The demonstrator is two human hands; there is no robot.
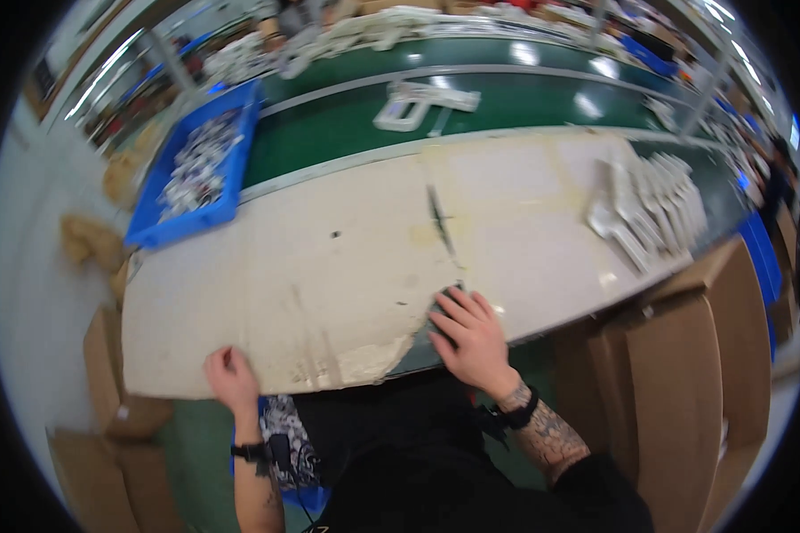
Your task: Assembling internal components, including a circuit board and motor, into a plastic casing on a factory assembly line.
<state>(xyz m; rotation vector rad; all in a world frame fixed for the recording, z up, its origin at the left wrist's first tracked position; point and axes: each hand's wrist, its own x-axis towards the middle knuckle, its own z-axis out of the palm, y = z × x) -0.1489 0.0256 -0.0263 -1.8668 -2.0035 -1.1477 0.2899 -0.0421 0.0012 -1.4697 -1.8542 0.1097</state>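
Near the left front edge of the pale, worn board is my left hand. Its fingers are curled in, and whatever they may hold is hidden. My right hand lies on the board's front edge right of the middle, fingers stretched out and apart. Under its fingertips is a dark patch, where the board's covering looks torn; no held object shows there. Several white plastic gun-shaped parts lie in an overlapping row at the board's right end, away from both hands.
Left of the board a blue bin holds many small parts. Behind runs a green conveyor belt carrying white plastic housings. Open cardboard boxes stand at the right, more boxes at the left. Below the board sits another parts-filled blue bin.
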